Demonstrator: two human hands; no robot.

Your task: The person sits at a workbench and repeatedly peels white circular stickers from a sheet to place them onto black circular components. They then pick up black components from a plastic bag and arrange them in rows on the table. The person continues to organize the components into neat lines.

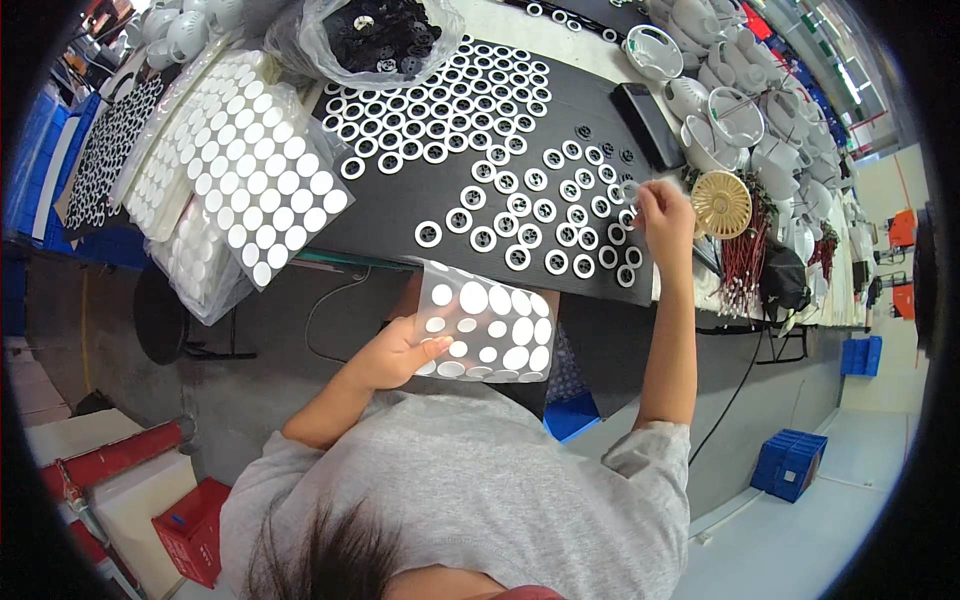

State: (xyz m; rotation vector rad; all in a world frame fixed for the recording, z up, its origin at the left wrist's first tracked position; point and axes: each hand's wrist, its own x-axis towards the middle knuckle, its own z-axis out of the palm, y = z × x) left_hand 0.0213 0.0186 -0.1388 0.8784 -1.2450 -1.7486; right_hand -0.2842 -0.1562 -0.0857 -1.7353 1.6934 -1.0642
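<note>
My left hand [398, 352] grips a translucent sheet of round white stickers [497, 330] in front of my body, thumb on top. Some circles on it are large, others smaller with bare backing around them. Over the right end of the black table, my right hand [664, 215] has its fingers pinched together. A pale ring [629, 191] shows at the fingertips, blurred; it looks like a thin ring sticker. Beside that hand lie several black discs with white rings [600, 206] in loose rows. A few plain black discs [627, 156] lie just beyond it.
A plastic bag of black discs [385, 45] stands at the back. Stacked sticker sheets [270, 180] overhang the left table edge. A black box [648, 125], a cream fan-like round piece [721, 204], red wires [738, 265] and piled white lamp-like housings [775, 130] crowd the right.
</note>
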